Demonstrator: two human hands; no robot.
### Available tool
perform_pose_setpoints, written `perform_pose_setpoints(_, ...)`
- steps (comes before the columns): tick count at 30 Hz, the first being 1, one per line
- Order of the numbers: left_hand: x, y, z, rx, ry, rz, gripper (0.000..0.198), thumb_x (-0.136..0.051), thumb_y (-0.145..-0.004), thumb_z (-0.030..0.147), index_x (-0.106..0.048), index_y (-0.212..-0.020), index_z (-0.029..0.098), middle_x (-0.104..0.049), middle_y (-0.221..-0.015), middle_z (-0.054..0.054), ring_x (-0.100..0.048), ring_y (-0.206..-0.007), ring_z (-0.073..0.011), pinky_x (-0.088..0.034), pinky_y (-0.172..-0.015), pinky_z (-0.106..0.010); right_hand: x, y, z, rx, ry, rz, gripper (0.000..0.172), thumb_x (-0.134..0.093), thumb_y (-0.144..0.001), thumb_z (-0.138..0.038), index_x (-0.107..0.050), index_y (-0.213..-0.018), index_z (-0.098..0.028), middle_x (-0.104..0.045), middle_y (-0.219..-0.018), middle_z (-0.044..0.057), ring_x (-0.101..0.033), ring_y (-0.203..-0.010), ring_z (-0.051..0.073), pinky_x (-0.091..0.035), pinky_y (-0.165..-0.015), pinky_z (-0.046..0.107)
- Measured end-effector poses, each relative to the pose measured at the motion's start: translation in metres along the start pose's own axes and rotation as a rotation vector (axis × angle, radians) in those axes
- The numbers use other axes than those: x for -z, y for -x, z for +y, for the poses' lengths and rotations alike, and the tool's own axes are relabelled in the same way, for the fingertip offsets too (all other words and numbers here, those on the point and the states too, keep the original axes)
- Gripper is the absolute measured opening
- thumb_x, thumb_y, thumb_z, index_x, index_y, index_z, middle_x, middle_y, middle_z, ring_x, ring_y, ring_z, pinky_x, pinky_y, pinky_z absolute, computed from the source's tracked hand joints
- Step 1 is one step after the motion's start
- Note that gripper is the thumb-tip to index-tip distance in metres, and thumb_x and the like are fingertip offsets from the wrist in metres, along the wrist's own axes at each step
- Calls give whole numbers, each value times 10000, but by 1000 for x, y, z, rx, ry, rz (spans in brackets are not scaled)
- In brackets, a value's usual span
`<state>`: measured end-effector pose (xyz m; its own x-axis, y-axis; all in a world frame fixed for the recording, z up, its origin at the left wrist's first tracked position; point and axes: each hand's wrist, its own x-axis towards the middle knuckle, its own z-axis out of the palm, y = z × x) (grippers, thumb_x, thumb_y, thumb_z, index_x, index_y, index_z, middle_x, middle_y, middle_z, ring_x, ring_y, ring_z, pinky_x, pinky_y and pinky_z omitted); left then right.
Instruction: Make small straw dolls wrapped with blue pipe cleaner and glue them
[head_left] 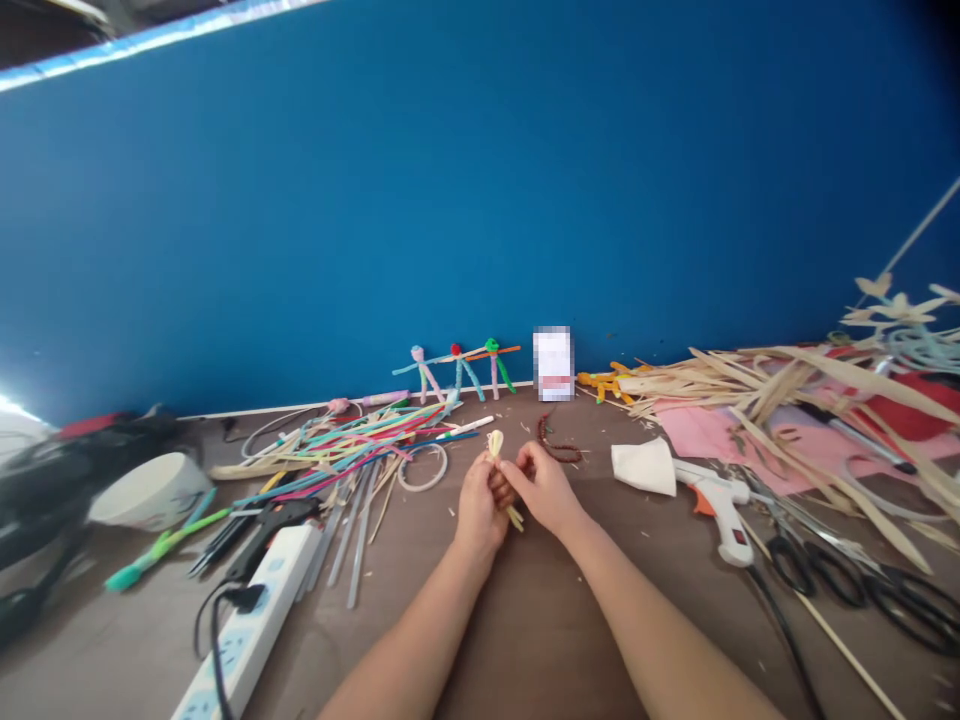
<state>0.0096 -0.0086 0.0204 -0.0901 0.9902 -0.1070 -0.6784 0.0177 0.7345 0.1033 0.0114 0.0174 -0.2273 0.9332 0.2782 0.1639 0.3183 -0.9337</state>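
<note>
My left hand (478,505) and my right hand (541,490) meet above the brown tabletop (540,640). Between their fingers is a small pale bundle of folded palm-leaf strips (495,444). Its yellowish strip ends (514,517) stick out below my fingers. Most of the middle of the bundle is hidden by my fingers. A dark bead string (556,440) lies just beyond my right hand.
To the right are a hot glue gun (720,510), black-handled scissors (817,570) and a heap of dried leaf strips (750,385). To the left are coloured strips (352,445) and a white power strip (247,620). Pipe-cleaner figures (457,370) stand by a blue wall (450,200).
</note>
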Motion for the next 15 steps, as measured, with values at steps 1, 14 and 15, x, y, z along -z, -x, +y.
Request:
perform_pose_setpoints(1, -1, 0, 0, -16, -11, 33, 241, -551, -672, 267, -338, -601, 179, -184, -419, 116, -133, -316, -14, -96, -330, -145, -2, 2, -2, 27, 68, 1, 237, -476, -752, -379, -385, -639, -192, -401, -545, -42, -392, -508, 99, -312, -490, 223)
perform_pose_setpoints(14, 7, -6, 7, -119, 9, 29, 135, -515, -700, 217, -422, -620, 162, -235, -409, 101, -222, -342, -25, -191, -368, -159, -15, 8, 10, -104, 63, -252, 218, -528, -746, -352, -506, -872, -176, -577, -631, 18, -529, -514, 118, -360, -482, 213)
perform_pose_setpoints(15, 8, -7, 8, -104, 23, 18, 138, -517, -709, 227, -424, -629, 163, -237, -414, 100, -221, -343, -26, -187, -367, -162, -15, 8, 10, -115, 65, -286, 189, -503, -762, -350, -509, -830, -174, -569, -601, 11, -519, -472, 108, -353, -458, 207)
